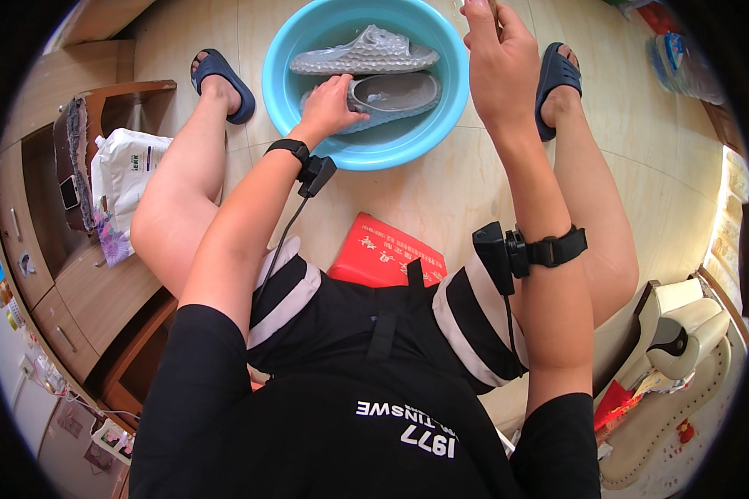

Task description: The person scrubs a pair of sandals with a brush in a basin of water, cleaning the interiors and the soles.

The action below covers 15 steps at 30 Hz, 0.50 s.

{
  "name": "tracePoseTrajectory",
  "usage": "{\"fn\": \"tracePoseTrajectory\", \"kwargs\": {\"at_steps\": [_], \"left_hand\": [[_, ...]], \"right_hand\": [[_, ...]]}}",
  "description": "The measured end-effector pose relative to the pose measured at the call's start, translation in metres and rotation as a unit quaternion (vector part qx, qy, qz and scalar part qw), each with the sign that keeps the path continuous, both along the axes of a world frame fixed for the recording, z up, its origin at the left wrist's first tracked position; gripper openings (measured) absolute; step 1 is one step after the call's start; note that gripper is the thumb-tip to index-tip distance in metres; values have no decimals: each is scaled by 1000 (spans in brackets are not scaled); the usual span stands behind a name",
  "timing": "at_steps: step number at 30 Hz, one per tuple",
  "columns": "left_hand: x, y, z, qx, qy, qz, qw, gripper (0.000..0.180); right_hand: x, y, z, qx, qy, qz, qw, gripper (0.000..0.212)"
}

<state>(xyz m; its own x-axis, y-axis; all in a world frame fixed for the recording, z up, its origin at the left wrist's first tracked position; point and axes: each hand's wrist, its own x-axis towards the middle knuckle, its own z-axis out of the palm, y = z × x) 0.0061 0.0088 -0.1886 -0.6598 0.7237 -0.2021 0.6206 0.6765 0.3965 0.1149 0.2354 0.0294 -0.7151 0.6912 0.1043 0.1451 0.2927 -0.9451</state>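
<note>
Locate 2 grey slippers, upper point(366, 54) and lower point(404, 93), inside the blue basin point(370, 162) at top centre of the frame. Left hand point(329, 108): over the lower slipper's left end, with thumb and fingers apart; firmness of hold impossible to tell. Right hand point(503, 50), upper right of centre: closed around a brown object point(498, 12), partly out of frame. Recommended: brace the lower slipper against the basin bottom; allow for likely slipperiness.

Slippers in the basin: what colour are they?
The slippers are grey, best seen in the head view.
</note>
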Motion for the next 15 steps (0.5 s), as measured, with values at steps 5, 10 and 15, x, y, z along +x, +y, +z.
{"fn": "tracePoseTrajectory", "kwargs": {"at_steps": [5,10,15], "left_hand": [[1,-2,6,6,1,-1,1000,79],[1,-5,15,27,19,-15,999,78],[0,-7,26,40,27,-27,998,78]], "right_hand": [[1,2,2,-5,7,0,1000,43],[1,4,5,11,23,-1,1000,42],[2,5,8,7,29,5,1000,42]]}}
